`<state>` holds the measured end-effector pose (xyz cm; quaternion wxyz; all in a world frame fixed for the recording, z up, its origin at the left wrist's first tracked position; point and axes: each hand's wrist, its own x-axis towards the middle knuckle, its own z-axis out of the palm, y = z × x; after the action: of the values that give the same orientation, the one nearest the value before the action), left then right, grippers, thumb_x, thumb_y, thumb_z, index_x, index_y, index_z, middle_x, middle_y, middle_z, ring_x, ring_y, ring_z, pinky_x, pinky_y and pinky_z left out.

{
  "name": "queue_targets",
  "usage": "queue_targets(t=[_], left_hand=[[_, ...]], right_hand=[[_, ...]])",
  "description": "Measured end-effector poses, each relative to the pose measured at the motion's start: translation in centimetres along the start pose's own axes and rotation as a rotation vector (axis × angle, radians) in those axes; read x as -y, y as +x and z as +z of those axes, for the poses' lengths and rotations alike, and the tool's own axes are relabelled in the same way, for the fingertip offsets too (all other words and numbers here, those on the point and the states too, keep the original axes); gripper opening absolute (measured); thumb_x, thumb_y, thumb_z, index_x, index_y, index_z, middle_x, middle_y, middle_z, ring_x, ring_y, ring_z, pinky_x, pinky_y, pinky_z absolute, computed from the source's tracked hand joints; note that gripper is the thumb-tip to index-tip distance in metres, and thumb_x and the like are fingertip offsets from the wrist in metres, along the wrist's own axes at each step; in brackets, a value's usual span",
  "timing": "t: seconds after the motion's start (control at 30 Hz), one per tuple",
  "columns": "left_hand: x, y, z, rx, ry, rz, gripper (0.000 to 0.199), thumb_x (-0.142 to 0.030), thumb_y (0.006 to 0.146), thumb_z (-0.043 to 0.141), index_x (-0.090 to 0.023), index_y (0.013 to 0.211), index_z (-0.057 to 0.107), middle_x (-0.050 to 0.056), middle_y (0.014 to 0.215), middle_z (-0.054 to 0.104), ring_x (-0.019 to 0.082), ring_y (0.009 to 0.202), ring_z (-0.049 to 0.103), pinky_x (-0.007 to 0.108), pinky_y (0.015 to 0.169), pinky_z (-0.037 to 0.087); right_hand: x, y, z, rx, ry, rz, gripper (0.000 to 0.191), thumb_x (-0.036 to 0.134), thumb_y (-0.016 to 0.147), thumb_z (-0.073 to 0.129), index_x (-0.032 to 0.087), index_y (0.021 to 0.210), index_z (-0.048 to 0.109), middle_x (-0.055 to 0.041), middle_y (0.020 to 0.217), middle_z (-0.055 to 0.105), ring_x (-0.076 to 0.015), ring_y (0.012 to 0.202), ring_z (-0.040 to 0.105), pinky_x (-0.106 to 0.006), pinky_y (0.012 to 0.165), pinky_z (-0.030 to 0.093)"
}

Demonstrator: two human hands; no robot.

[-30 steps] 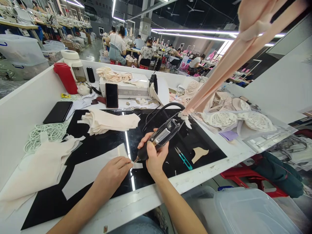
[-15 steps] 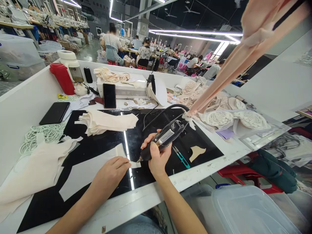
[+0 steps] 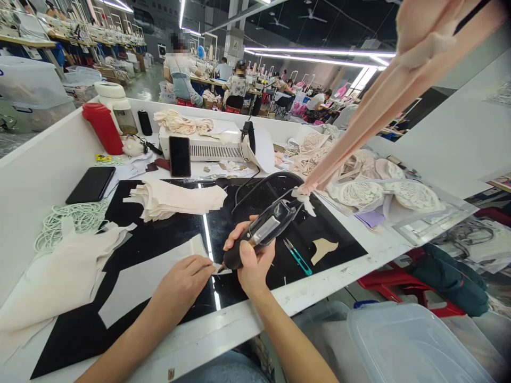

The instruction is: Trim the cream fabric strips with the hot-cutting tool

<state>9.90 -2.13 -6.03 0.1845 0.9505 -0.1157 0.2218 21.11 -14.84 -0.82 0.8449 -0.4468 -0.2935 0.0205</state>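
Note:
My right hand (image 3: pixel 254 260) is wrapped around a black handheld electric tool (image 3: pixel 261 231) with a pointed metal tip. The tip meets the narrow right end of a white fabric piece (image 3: pixel 147 282) lying flat on a black glossy board (image 3: pixel 275 279). Fingers together and pressed down, my left hand (image 3: pixel 186 282) holds that narrow end just left of the tip. Knotted peach fabric strips (image 3: pixel 359 125) run down from the upper right to the tool's rear. Right of my right hand lie teal thread snips (image 3: pixel 298 257) and a small beige fabric scrap (image 3: pixel 322 249).
Behind the hands is a stack of cream fabric pieces (image 3: pixel 178 199). More cream fabric (image 3: pixel 59 287) and green cord (image 3: pixel 72 226) lie left. A phone (image 3: pixel 179 156) leans against a white box (image 3: pixel 215 151); lace bra cups (image 3: pixel 355 197) sit right. Co-workers sit beyond the table wall.
My right hand has moved the tool slightly left and toward me, its tip travelling along the fabric's narrow end. My left hand has stayed nearly in place.

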Motion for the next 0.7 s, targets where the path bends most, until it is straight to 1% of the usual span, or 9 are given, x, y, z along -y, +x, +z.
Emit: queue_targets(t=[0.2, 0.33, 0.43, 0.57, 0.7], left_hand=[[0.1, -0.2, 0.1, -0.010, -0.011, -0.010, 0.025, -0.017, 0.108, 0.044, -0.018, 0.115, 0.069, 0.008, 0.108, 0.072, 0.022, 0.101, 0.069, 0.040, 0.091, 0.060], [0.0, -0.3, 0.1, -0.029, 0.004, -0.007, 0.025, -0.014, 0.107, 0.045, -0.017, 0.115, 0.068, 0.008, 0.109, 0.072, 0.022, 0.103, 0.068, 0.039, 0.093, 0.059], [0.0, -0.2, 0.1, -0.033, 0.005, -0.005, 0.025, -0.012, 0.107, 0.045, -0.016, 0.115, 0.068, 0.008, 0.109, 0.072, 0.022, 0.102, 0.068, 0.039, 0.093, 0.059], [0.0, -0.2, 0.0, -0.022, 0.010, -0.004, 0.025, -0.012, 0.107, 0.045, -0.016, 0.115, 0.068, 0.008, 0.110, 0.072, 0.022, 0.102, 0.068, 0.039, 0.092, 0.059], [0.2, -0.3, 0.1, -0.006, 0.014, -0.001, 0.024, -0.013, 0.108, 0.045, -0.017, 0.116, 0.066, 0.008, 0.112, 0.071, 0.023, 0.104, 0.067, 0.041, 0.094, 0.059]], right_hand=[[0.1, 0.1, -0.1, -0.002, -0.050, 0.034, 0.042, 0.038, 0.092, 0.072, 0.030, 0.124, 0.046, 0.0036, 0.088, 0.063, -0.0130, 0.063, 0.063, -0.032, 0.063, 0.058], [0.8, 0.4, -0.5, -0.046, -0.067, -0.006, 0.040, 0.040, 0.091, 0.073, 0.030, 0.121, 0.049, 0.0031, 0.087, 0.063, -0.0125, 0.061, 0.062, -0.029, 0.058, 0.056], [1.2, 0.5, -1.0, -0.071, -0.066, -0.037, 0.038, 0.039, 0.091, 0.073, 0.030, 0.121, 0.051, 0.0029, 0.088, 0.063, -0.0121, 0.062, 0.062, -0.029, 0.058, 0.057], [1.1, 0.4, -1.3, -0.056, -0.041, -0.041, 0.037, 0.036, 0.092, 0.073, 0.030, 0.122, 0.053, 0.0030, 0.090, 0.063, -0.0116, 0.064, 0.063, -0.029, 0.060, 0.057], [0.8, 0.3, -1.2, -0.048, -0.041, -0.032, 0.038, 0.036, 0.092, 0.073, 0.031, 0.123, 0.052, 0.0035, 0.089, 0.064, -0.0116, 0.062, 0.062, -0.029, 0.060, 0.056]])
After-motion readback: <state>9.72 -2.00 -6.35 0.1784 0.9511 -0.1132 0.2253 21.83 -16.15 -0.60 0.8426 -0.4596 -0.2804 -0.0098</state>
